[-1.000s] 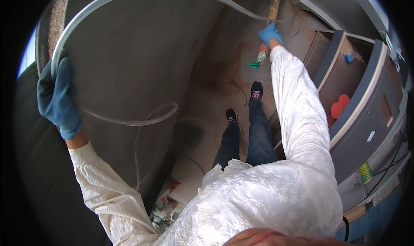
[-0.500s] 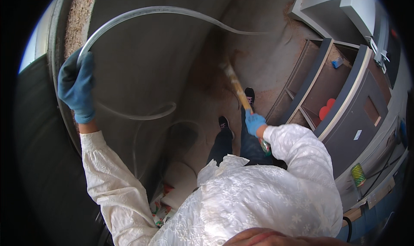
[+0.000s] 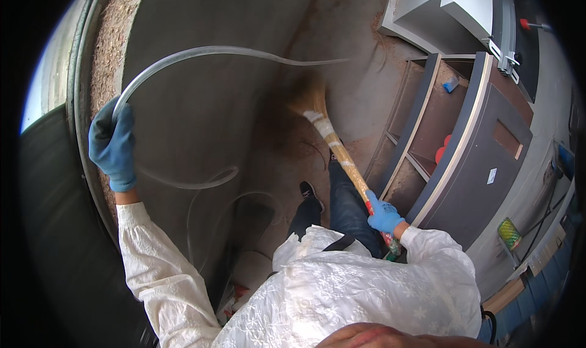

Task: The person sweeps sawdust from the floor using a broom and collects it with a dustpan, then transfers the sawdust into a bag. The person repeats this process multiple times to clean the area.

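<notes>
The broom (image 3: 348,163) slants over the floor (image 3: 357,94), its blurred bristles pointing far-left and its long axis running near-right to the right hand (image 3: 384,215), whose grip is wrapped round the handle. The left hand (image 3: 113,149) curls round a clear hose (image 3: 213,50) arcing far and right. Compared with a second ago, the right hand is nearer the body (image 3: 372,287). Brown dust (image 3: 358,148) marks the grey floor; a dark cabinet (image 3: 467,177) is at right.

At the frame's left, the left grip (image 3: 115,148) holds the tube (image 3: 210,50), which arcs toward upper centre; right of centre, the broom (image 3: 346,161), left of the cabinet (image 3: 479,162), slants down into the right grip (image 3: 383,215).
</notes>
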A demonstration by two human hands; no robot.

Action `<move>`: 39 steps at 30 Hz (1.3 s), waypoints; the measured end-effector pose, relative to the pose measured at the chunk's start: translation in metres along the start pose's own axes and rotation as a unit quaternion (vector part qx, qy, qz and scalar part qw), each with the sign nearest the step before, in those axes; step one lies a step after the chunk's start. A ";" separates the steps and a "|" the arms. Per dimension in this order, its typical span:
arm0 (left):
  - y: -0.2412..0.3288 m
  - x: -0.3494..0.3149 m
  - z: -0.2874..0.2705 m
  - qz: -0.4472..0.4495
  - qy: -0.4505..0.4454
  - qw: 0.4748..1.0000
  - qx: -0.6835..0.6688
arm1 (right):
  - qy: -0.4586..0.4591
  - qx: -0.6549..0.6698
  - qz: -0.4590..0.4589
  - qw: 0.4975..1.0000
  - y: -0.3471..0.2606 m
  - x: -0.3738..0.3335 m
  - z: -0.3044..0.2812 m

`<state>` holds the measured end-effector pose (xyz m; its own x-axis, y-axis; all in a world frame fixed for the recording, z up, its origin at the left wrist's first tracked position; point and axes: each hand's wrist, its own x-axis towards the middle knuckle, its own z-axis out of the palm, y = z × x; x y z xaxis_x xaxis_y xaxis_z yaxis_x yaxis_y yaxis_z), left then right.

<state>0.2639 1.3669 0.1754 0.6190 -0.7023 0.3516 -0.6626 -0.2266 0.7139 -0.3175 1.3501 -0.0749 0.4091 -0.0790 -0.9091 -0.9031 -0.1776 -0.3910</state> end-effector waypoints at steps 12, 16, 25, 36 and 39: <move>0.014 -0.001 0.004 -0.050 0.018 0.996 0.069 | 0.323 0.173 -0.056 0.929 -0.016 0.206 -0.126; 0.013 -0.001 0.009 -0.019 0.036 0.995 0.094 | 0.357 0.216 -0.032 0.908 -0.040 0.288 -0.205; 0.000 0.000 -0.011 -0.030 0.025 0.991 0.129 | 0.286 0.234 0.017 0.929 -0.085 0.412 -0.274; 0.006 -0.002 0.003 0.024 0.009 0.993 0.116 | -0.034 0.324 0.030 0.945 -0.012 0.194 -0.014; 0.009 0.000 0.005 0.004 0.017 0.995 0.094 | -0.102 0.365 0.036 0.925 -0.023 0.132 0.015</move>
<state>0.2555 1.3610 0.1789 0.6248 -0.6821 0.3799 -0.7333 -0.3454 0.5857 -0.2443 1.3582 -0.1880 0.3786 0.1344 -0.9157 -0.8044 0.5372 -0.2537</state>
